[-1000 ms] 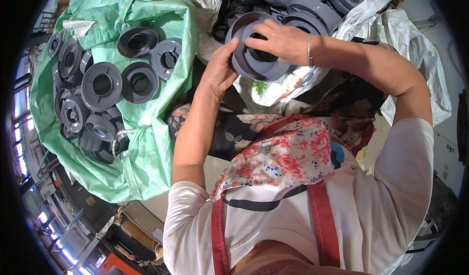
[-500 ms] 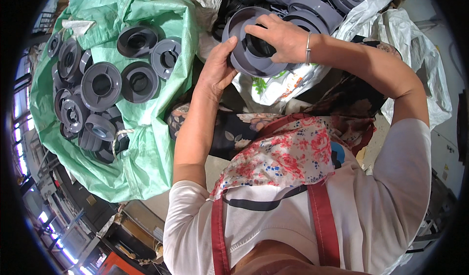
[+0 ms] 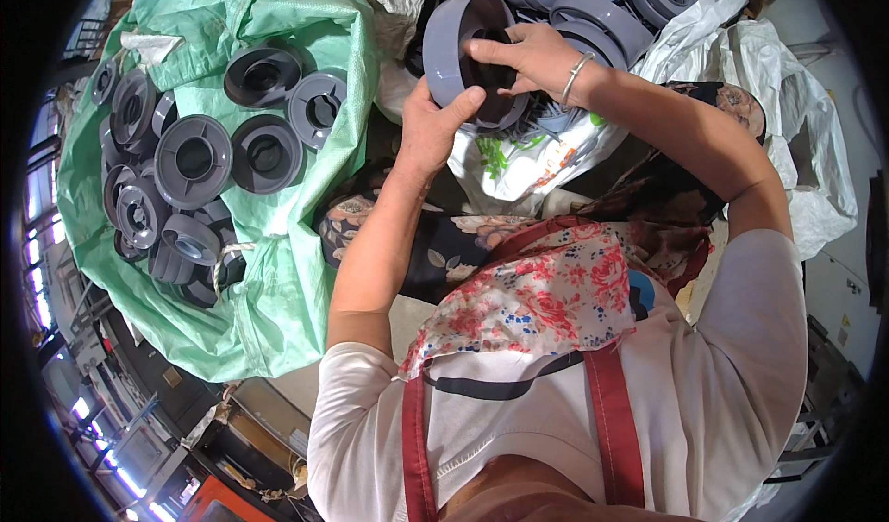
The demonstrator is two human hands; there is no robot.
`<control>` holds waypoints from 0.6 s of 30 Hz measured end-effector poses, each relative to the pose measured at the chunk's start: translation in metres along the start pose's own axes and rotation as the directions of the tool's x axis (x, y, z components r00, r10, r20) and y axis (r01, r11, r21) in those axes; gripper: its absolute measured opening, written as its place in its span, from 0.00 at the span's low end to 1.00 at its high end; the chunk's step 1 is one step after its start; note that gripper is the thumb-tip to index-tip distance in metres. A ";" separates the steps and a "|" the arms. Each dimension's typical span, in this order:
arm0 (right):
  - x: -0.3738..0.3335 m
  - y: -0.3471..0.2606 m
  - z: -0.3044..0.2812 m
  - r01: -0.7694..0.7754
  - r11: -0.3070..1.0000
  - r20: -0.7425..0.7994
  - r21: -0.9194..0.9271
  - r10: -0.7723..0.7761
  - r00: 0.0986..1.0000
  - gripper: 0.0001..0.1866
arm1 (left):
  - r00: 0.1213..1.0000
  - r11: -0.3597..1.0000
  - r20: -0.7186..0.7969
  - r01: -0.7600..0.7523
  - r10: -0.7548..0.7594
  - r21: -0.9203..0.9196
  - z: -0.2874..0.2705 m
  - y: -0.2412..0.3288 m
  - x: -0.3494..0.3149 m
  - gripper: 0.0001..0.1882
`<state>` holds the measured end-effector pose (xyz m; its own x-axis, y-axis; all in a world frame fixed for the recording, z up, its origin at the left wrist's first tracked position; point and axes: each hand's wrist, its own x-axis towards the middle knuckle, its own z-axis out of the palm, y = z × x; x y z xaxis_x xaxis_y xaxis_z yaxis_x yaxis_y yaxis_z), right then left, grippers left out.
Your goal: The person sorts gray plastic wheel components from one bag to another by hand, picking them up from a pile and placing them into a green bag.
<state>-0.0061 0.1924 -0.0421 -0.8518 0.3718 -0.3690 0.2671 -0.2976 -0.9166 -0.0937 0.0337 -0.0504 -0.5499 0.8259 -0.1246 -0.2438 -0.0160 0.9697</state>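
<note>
A round grey plastic fitting (image 3: 446, 50), with a wide outer wall and a darker inner ring, is held up between my two hands, tilted so that its smooth outer wall shows on the left. My left hand (image 3: 433, 122) grips its lower rim, the thumb over the edge and the other fingers hidden behind the wall. On the opposite side, my right hand (image 3: 542, 62) pinches at the inner ring, some fingertips out of sight inside the opening. Below the fitting lies a white plastic bag (image 3: 514, 175) with green and orange print, holding thin grey scraps.
On the left, a large green woven sack (image 3: 306, 235) holds several similar grey fittings (image 3: 193, 163). More grey fittings (image 3: 602, 17) are heaped at the far right, beside white woven sacking (image 3: 796, 114). A floral cloth (image 3: 546, 290) covers my lap.
The fitting has been tilted, so its outer wall now faces more to the left. My left thumb has come over its rim, and my right hand has shifted on the inner ring.
</note>
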 end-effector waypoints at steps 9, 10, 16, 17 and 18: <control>-0.009 -0.018 -0.003 0.081 0.859 0.083 -0.505 -0.046 0.996 0.31 | 0.997 0.987 0.017 0.076 -0.074 -0.144 0.000 -0.004 -0.001 0.20; -0.007 -0.008 -0.004 0.281 0.675 0.132 -0.682 -0.264 0.955 0.32 | 0.992 0.964 0.021 0.122 -0.121 -0.235 0.003 0.001 -0.001 0.21; -0.010 0.000 -0.012 0.478 0.181 0.371 -0.859 -0.423 0.827 0.36 | 0.963 0.876 0.126 0.268 -0.237 -0.402 -0.003 0.008 0.002 0.22; -0.010 0.003 -0.012 0.460 0.314 0.295 -0.831 -0.454 0.841 0.34 | 0.962 0.871 0.130 0.271 -0.238 -0.409 -0.003 0.007 0.002 0.22; -0.010 0.008 -0.011 0.440 0.440 0.214 -0.782 -0.473 0.855 0.33 | 0.962 0.867 0.134 0.273 -0.239 -0.417 -0.003 0.006 0.002 0.22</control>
<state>0.0092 0.1963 -0.0473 -0.9509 0.2700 0.1514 0.0953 0.7206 -0.6868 -0.0986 0.0335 -0.0459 -0.3633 0.8739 -0.3231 -0.6946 -0.0229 0.7191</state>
